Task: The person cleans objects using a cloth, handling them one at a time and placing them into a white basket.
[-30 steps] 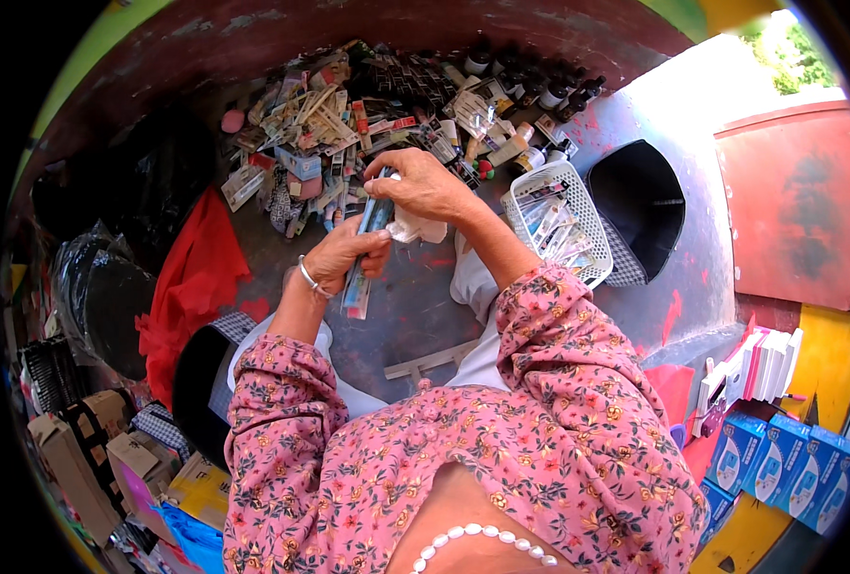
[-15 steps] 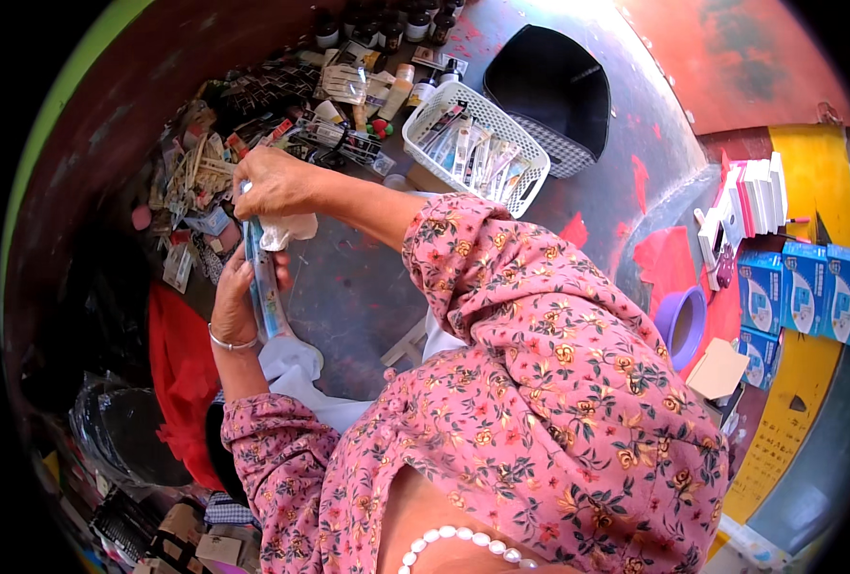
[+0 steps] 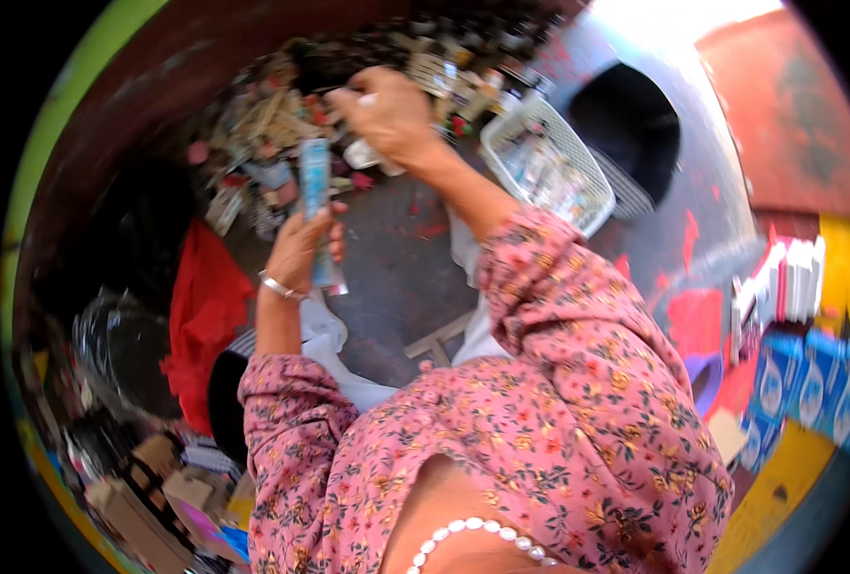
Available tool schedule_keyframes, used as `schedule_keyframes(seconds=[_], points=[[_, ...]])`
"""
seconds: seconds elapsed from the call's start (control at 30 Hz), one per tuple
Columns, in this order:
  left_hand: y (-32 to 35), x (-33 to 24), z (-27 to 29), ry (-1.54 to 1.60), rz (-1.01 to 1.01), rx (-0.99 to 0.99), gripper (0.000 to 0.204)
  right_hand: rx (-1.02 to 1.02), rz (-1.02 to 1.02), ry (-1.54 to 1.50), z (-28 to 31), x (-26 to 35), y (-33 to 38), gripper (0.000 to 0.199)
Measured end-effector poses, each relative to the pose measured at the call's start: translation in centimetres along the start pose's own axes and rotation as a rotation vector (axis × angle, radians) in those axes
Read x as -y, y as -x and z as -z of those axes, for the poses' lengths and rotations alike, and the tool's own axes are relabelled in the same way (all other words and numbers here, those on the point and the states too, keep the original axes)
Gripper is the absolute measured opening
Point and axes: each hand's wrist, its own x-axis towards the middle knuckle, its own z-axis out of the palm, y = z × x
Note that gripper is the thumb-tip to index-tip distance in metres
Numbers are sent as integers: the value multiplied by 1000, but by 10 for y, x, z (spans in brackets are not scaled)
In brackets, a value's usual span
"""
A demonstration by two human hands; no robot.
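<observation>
sleeve [image 3: 578,402]: pink floral | tube [image 3: 316,191]: light blue | basket [image 3: 578,206]: white | cloth [image 3: 200,316]: red

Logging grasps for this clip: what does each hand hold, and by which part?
Left hand grips the blue tube by its lower half. Right hand pinches something small and white, too blurred to identify.

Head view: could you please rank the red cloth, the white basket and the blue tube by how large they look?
1. red cloth
2. white basket, close to the cloth in spread, so unsure
3. blue tube, held upright in the left hand
</observation>
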Motion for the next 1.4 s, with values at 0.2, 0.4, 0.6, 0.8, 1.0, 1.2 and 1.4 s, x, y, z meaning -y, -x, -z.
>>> schedule_keyframes(seconds=[0.2, 0.4, 0.6, 0.8, 1.0, 1.2, 1.4], points=[[3, 12, 12, -71, -9, 38, 14, 272, 629, -47, -39, 47, 66, 21], [15, 9, 14, -102, -96, 226, 20, 154, 881, 137, -37, 39, 60, 14], [35, -8, -2, -35, 9, 393, 35, -123, 555, 201, -10, 4, 12, 7], [6, 16, 17, 225, -65, -65, 25, -250, -47, -42, 8, 19, -2, 24], [5, 12, -2, 109, -59, -61, 23, 168, 389, -13, -54, 31, 59, 19], [16, 4, -2, 20, -127, 154, 24, -131, 429, 73, -32, -3, 6, 17], [-3, 8, 22, 413, -283, -43, 27, -164, -87, -226, -6, 0, -2, 25]])
